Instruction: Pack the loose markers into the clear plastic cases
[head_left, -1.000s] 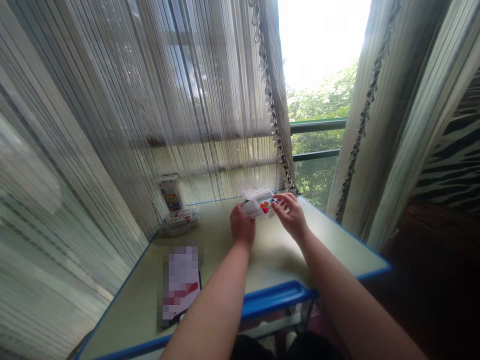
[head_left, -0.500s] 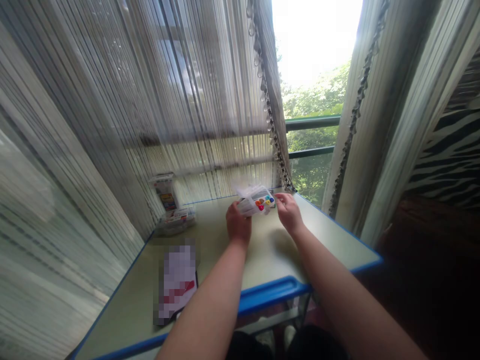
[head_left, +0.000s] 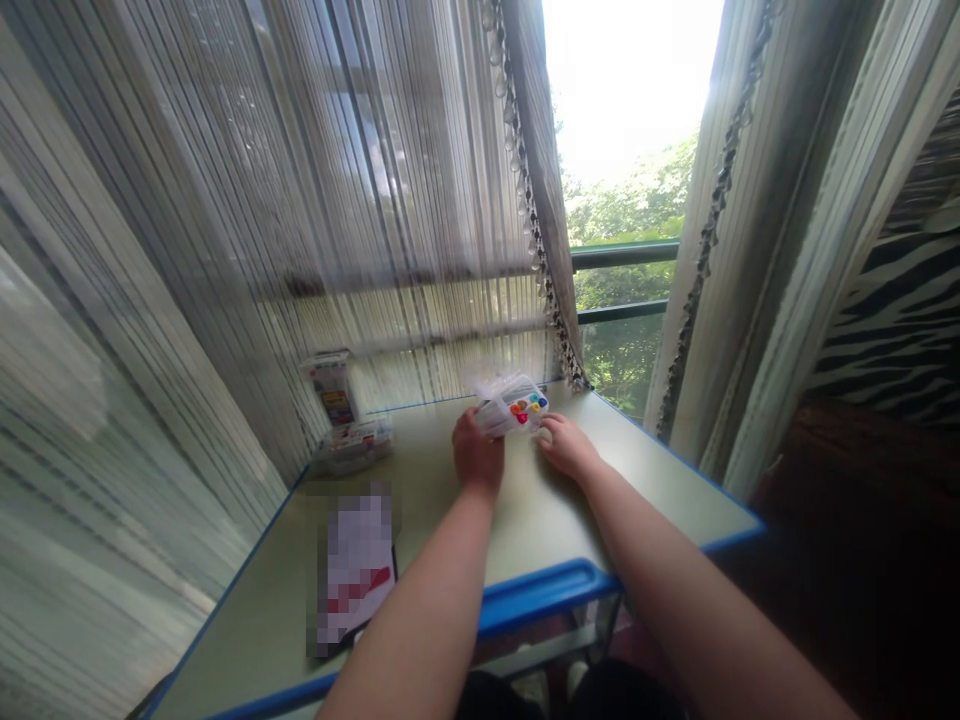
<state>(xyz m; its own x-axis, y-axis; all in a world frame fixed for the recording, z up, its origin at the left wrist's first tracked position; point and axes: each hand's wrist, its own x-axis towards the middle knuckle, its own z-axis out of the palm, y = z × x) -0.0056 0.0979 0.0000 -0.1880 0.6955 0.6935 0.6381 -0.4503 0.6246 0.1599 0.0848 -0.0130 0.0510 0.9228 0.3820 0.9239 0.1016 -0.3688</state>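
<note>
A clear plastic case (head_left: 501, 408) is held up over the far part of the table, tilted. Round coloured ends in red, orange, yellow, blue and green show at its right end; they look like markers standing in it. A translucent flap sticks up at its upper left. My left hand (head_left: 478, 455) is closed around the left side of the case. At the lower right corner of the case is my right hand (head_left: 566, 445), its fingers curled in and very near or touching the edge. Whether a small thing lies between those fingertips is hidden.
The pale table (head_left: 427, 500) has a blue rim with a moulded groove (head_left: 540, 590) in front. A dark-edged flat thing, blurred out (head_left: 356, 570), lies at the left. Behind it are a clear box (head_left: 356, 440) and an upright package (head_left: 332, 388). String curtains (head_left: 420, 200) hang behind.
My right hand has moved down and slightly left, from the right edge of the case to its lower right corner. My left hand keeps its hold, and the case has barely shifted.
</note>
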